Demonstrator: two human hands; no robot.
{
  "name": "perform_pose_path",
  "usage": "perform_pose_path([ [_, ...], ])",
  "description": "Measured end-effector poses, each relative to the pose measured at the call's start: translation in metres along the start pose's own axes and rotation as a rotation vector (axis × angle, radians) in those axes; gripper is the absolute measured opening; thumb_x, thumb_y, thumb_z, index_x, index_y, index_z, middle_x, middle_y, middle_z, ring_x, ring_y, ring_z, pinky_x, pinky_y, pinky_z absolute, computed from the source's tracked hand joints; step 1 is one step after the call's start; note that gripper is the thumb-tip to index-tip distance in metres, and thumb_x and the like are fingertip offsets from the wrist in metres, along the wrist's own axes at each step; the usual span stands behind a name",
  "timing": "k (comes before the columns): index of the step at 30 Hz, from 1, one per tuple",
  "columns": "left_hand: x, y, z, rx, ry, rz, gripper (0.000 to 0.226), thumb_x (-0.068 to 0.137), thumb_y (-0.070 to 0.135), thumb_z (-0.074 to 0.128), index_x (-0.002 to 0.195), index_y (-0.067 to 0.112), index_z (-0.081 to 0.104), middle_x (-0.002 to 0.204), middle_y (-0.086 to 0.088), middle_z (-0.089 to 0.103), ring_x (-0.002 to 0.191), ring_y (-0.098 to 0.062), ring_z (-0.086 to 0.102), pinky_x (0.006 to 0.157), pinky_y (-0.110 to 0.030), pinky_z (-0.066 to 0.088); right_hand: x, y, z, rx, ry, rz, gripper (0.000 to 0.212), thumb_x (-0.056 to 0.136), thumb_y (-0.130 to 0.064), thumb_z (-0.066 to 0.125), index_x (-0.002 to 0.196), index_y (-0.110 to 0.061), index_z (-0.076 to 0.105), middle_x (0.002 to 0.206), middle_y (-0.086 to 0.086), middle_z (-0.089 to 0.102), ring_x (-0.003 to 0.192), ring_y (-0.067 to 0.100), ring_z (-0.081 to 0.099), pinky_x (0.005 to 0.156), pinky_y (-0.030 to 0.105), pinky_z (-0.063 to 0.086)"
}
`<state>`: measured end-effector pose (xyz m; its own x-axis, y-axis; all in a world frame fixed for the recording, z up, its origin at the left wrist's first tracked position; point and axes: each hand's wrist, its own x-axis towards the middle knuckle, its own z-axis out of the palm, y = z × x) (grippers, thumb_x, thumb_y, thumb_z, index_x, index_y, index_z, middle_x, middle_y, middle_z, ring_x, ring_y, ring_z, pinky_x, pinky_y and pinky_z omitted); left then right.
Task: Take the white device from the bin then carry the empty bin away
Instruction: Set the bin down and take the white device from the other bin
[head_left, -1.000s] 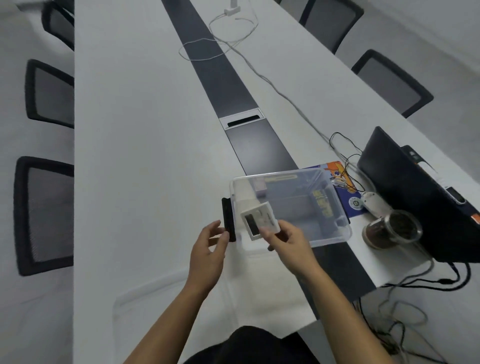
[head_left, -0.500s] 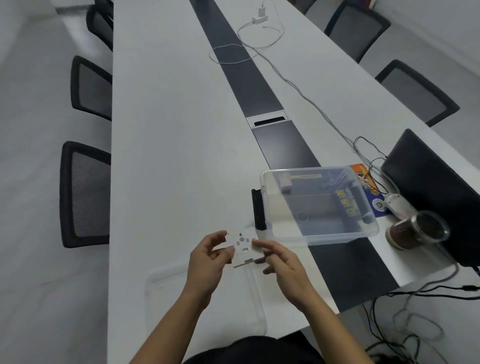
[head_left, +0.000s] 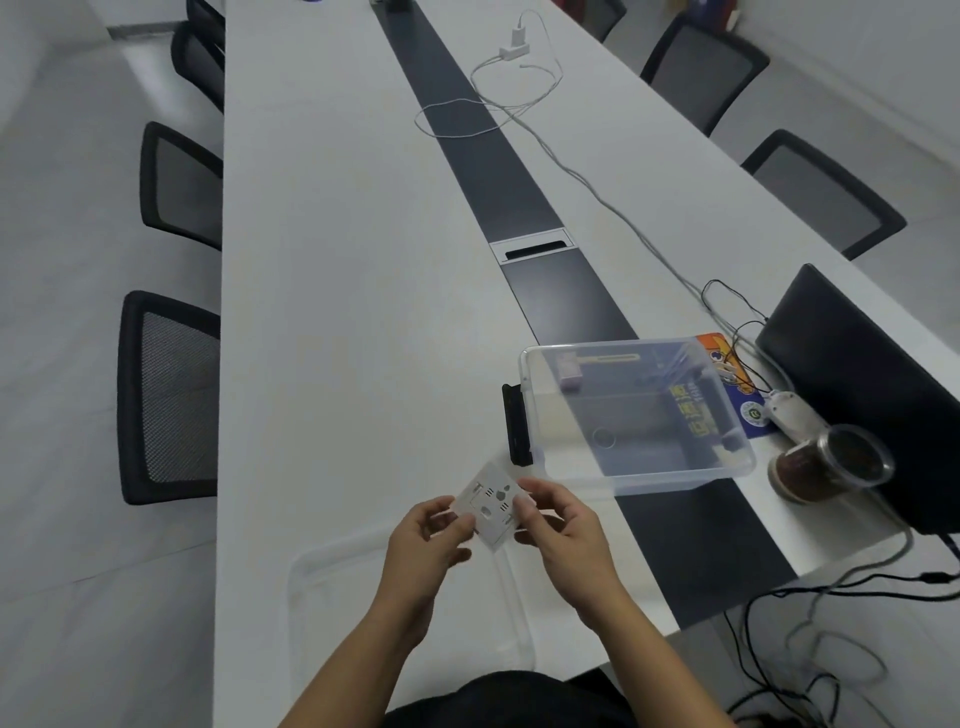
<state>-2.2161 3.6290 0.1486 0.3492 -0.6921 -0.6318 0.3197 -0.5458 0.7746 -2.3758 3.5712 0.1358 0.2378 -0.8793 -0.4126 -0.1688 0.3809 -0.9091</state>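
Observation:
I hold the white device (head_left: 491, 508), a small flat square with slots and holes on its upturned back, just above the table near the front edge. My left hand (head_left: 426, 545) grips its left side and my right hand (head_left: 561, 530) grips its right side. The clear plastic bin (head_left: 636, 467) sits on the table to the right and a little beyond my hands, with nothing loose inside; stickers show on its walls. A clear lid (head_left: 332, 597) lies flat on the table under my forearms.
A black clip-like piece (head_left: 518, 423) lies against the bin's left side. Right of the bin are a glass jar (head_left: 826, 465), a white mouse (head_left: 789, 413), a black laptop (head_left: 862, 384) and tangled cables (head_left: 727, 306). Office chairs (head_left: 166, 395) line both table sides.
The device came out of the bin in my right hand, moved toward me, and my left hand joined the grip. It is now turned back side up. The bin stayed put.

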Motion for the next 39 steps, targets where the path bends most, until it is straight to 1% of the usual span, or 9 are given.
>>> perform_pose_path([
  [5, 0.002, -0.008, 0.005, -0.233, 0.038, -0.166, 0.023, 0.092, 0.009, 0.067, 0.112, -0.001, 0.069, 0.100, -0.017, 0.078, 0.101, -0.028, 0.073, 0.090, -0.036, 0.056, 0.004, 0.010, 0.003, -0.065, -0.033, 0.006, 0.044, 0.089, -0.040, 0.071, 0.130, -0.026, 0.065, 0.116, -0.003, 0.073, 0.101, 0.011, 0.072, 0.093, 0.031, 0.057],
  [8, 0.002, -0.009, 0.005, -0.319, 0.037, -0.218, 0.021, 0.092, 0.006, 0.066, 0.109, -0.005, 0.073, 0.100, -0.019, 0.078, 0.105, -0.030, 0.072, 0.097, -0.039, 0.054, 0.005, 0.014, 0.004, -0.095, -0.042, 0.004, 0.041, 0.088, -0.039, 0.073, 0.126, -0.026, 0.069, 0.114, -0.007, 0.075, 0.101, 0.008, 0.072, 0.093, 0.030, 0.057],
  [12, 0.001, -0.009, 0.006, -0.384, 0.108, -0.271, 0.017, 0.090, 0.002, 0.067, 0.102, -0.008, 0.073, 0.097, -0.022, 0.078, 0.102, -0.030, 0.072, 0.092, -0.039, 0.055, 0.004, 0.020, 0.007, -0.113, -0.037, -0.012, 0.038, 0.087, -0.039, 0.074, 0.122, -0.026, 0.071, 0.112, -0.010, 0.075, 0.100, 0.007, 0.071, 0.092, 0.030, 0.057],
  [16, 0.003, -0.010, 0.008, -0.519, 0.141, -0.326, 0.022, 0.091, 0.000, 0.065, 0.107, -0.014, 0.068, 0.091, -0.024, 0.077, 0.103, -0.033, 0.071, 0.089, -0.038, 0.053, 0.004, 0.025, 0.016, -0.151, 0.004, -0.031, 0.034, 0.088, -0.033, 0.074, 0.121, -0.026, 0.071, 0.114, -0.010, 0.073, 0.102, 0.005, 0.070, 0.092, 0.026, 0.056],
  [19, 0.002, -0.005, 0.007, -0.565, 0.116, -0.323, 0.023, 0.092, 0.005, 0.065, 0.107, -0.013, 0.068, 0.098, -0.028, 0.075, 0.105, -0.034, 0.070, 0.093, -0.040, 0.053, 0.005, 0.027, 0.019, -0.185, -0.002, -0.045, 0.034, 0.088, -0.031, 0.074, 0.121, -0.026, 0.070, 0.115, -0.010, 0.072, 0.102, 0.005, 0.069, 0.092, 0.026, 0.056],
  [26, 0.008, -0.009, -0.005, -0.492, -0.004, -0.269, 0.043, 0.091, 0.033, 0.068, 0.115, -0.003, 0.071, 0.100, -0.022, 0.067, 0.100, -0.033, 0.067, 0.102, -0.046, 0.052, 0.011, 0.020, 0.019, -0.300, -0.001, -0.123, 0.035, 0.091, -0.033, 0.070, 0.125, -0.023, 0.068, 0.113, -0.010, 0.070, 0.099, 0.004, 0.068, 0.083, 0.014, 0.054],
  [32, 0.015, -0.003, -0.017, -0.255, 0.049, -0.182, 0.053, 0.081, 0.048, 0.075, 0.110, 0.004, 0.069, 0.104, -0.014, 0.073, 0.102, -0.031, 0.071, 0.096, -0.047, 0.055, 0.015, 0.020, 0.026, -0.425, -0.065, -0.262, 0.028, 0.088, -0.024, 0.074, 0.116, -0.028, 0.072, 0.105, -0.017, 0.065, 0.097, 0.003, 0.066, 0.086, 0.018, 0.055],
  [36, 0.024, -0.006, -0.030, -0.133, 0.100, -0.139, 0.051, 0.076, 0.041, 0.082, 0.105, 0.002, 0.066, 0.105, -0.012, 0.071, 0.102, -0.026, 0.069, 0.089, -0.043, 0.058, 0.022, 0.025, 0.035, -0.430, -0.133, -0.297, 0.032, 0.084, -0.022, 0.077, 0.104, -0.046, 0.070, 0.103, -0.014, 0.065, 0.100, 0.003, 0.064, 0.086, 0.018, 0.054],
  [39, 0.031, -0.015, -0.040, -0.133, 0.124, -0.158, 0.048, 0.077, 0.037, 0.081, 0.106, 0.002, 0.067, 0.099, -0.010, 0.072, 0.097, -0.023, 0.069, 0.082, -0.039, 0.057, 0.031, 0.027, 0.043, -0.391, -0.190, -0.262, 0.037, 0.084, -0.014, 0.077, 0.101, -0.046, 0.070, 0.105, -0.013, 0.064, 0.101, 0.002, 0.065, 0.088, 0.021, 0.055],
])
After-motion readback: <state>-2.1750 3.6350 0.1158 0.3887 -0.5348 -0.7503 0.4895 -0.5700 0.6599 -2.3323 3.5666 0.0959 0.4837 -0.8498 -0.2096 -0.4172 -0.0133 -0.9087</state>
